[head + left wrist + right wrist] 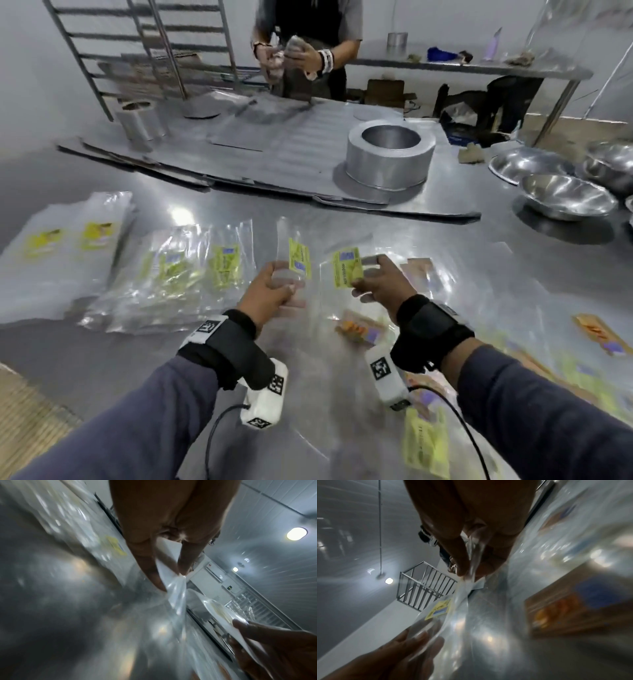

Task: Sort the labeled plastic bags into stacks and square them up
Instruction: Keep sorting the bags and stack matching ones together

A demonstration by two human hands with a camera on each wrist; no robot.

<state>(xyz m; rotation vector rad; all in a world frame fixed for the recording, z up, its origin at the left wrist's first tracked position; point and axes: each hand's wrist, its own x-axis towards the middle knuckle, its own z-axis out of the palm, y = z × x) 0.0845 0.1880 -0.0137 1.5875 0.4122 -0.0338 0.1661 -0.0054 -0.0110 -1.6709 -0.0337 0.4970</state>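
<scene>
Above the steel table (462, 240), each hand holds a clear plastic bag with a yellow label. My left hand (274, 284) grips the lower end of one bag (298, 257), pinched between thumb and fingers (154, 574). My right hand (371, 279) pinches the other yellow-labelled bag (347, 269) at its label, plastic caught between thumb and fingers (462, 566). The two bags are side by side, a little apart. Left of them lie a loose pile of yellow-labelled bags (178, 270) and a flatter stack (65, 246). Orange-labelled bags (363, 329) lie under my right wrist.
More mixed bags (428, 442) spread over the near right of the table. Flattened cardboard (274, 154) with a round metal tin (390, 154) lies behind. Steel bowls (565, 195) stand at the right. Another person (308, 51) works across the table beside a metal rack (144, 48).
</scene>
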